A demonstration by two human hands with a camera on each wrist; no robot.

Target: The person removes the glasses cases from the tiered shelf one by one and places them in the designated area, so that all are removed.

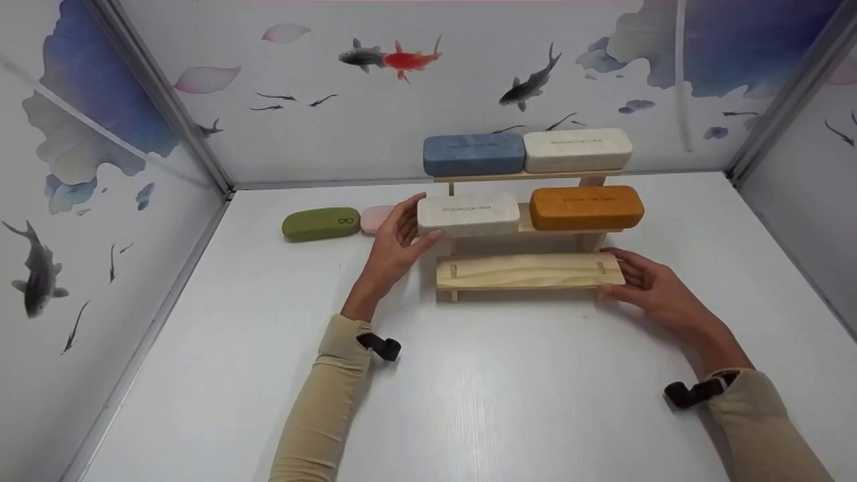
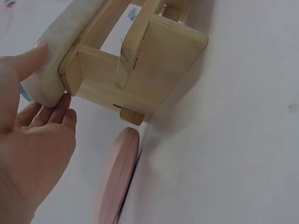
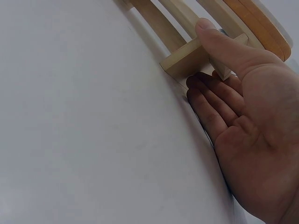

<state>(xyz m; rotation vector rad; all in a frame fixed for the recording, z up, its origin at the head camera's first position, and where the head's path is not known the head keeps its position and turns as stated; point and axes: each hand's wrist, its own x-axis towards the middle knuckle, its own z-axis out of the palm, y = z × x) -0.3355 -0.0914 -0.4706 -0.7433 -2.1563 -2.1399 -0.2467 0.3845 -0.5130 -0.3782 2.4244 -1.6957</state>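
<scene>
Four spectacle cases on a three-tier wooden stand (image 1: 529, 271), head view: blue case (image 1: 474, 154) and upper white case (image 1: 578, 150) on the top tier; lower white case (image 1: 469, 213) and orange case (image 1: 587, 207) on the middle one, a narrow gap between these two. Lower white case lies just right of my left hand (image 1: 396, 235), long axis running left to right along the tier. Left hand is at its left end, much nearer than my right hand (image 1: 649, 286), which is at the bottom tier's right end. Green case (image 1: 320, 224) and pink case (image 1: 376, 219) on the white table (image 1: 469, 388), left of the stand.

Left wrist view: thumb on the lower white case, fingers at its end; I hold it there. That end pokes slightly past the tier. Pink case near the stand's foot.

Right wrist view: thumb on the bottom tier, fingers bent below by its leg; I grip the stand's end. Orange case beyond, apart from my hand.
</scene>
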